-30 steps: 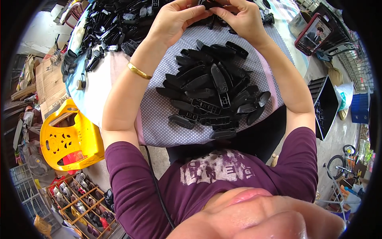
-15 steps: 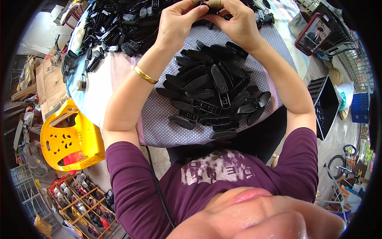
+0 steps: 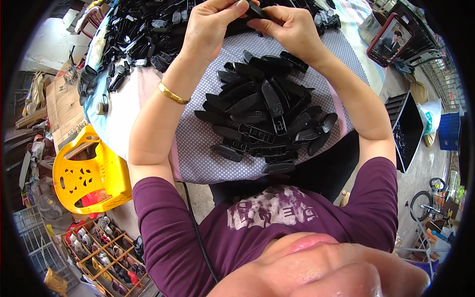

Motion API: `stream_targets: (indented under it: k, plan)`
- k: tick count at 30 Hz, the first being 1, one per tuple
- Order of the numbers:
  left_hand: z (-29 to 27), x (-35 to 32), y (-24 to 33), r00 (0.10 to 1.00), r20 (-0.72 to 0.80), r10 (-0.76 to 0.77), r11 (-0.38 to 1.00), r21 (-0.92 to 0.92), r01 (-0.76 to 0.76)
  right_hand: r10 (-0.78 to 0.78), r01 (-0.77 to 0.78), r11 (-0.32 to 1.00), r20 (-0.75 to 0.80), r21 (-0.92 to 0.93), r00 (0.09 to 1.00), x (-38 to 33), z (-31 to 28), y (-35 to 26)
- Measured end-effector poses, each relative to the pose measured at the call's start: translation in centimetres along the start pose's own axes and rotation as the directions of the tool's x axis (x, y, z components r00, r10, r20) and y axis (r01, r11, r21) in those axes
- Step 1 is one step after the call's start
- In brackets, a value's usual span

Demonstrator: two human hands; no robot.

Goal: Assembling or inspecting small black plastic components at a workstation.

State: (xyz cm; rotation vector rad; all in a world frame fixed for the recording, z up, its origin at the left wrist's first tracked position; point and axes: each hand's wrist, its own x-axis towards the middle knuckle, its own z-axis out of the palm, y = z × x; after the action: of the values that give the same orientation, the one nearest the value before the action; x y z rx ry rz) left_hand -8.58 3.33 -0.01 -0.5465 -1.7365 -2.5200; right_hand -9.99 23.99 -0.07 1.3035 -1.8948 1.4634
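Note:
At the top edge, over the table, a long black plastic part (image 3: 257, 11) shows between my two hands. My left hand (image 3: 210, 27), on the arm with a gold bangle, is closed with its thumb and fingers pinched at the part's left end. My right hand (image 3: 293, 30) pinches the part from the other side, its thumb just beneath. Some fingertips are cut off by the top of the picture. Nearer to me, below the hands, a loose pile of similar black plastic parts (image 3: 252, 101) lies on the dotted grey cloth (image 3: 198, 161).
A big heap of black pieces (image 3: 143, 37) covers the table's far side. Right of the table are a phone (image 3: 391, 40) playing video and a black bin (image 3: 408, 133). A yellow chair (image 3: 111, 168) and a shoe rack (image 3: 106, 252) stand at left.
My hands have drawn slightly apart, the left one shifting left. The black part between them now shows more plainly. The pile on the cloth looks the same.

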Motion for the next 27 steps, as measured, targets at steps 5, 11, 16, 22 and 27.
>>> stream_targets:
  k: [5, 11, 16, 22, 27]
  plan:
    - [1.4, -0.7, 3.7, 0.994, 0.044, -0.1, 0.948, 0.309, 0.081, 0.578, -0.619, 0.747, 0.221, 0.244, 0.785, 3.2, -4.0, 1.2]
    - [5.5, -1.6, 4.1, 0.765, 0.562, -0.316, 0.639, 0.722, -0.266, 0.478, -0.494, 0.862, -0.143, -0.113, 0.866, 1.6, -10.7, 8.0]
    - [7.3, 0.7, 1.7, 0.91, 0.235, -0.342, 0.278, 0.95, -0.142, 0.256, -0.189, 0.658, -0.02, -0.729, 0.967, 2.1, -5.9, 4.3]
    - [7.2, 4.0, -3.2, 0.88, 0.453, -0.145, 0.015, 0.89, -0.455, 0.288, -0.231, 0.615, -0.057, -0.754, 0.956, 1.5, -6.3, 7.3]
    - [5.7, 3.9, -4.8, 0.843, 0.537, -0.01, 0.023, 0.843, -0.537, 0.137, -0.059, 0.583, 0.027, -0.81, 0.99, 1.1, -5.7, 6.8]
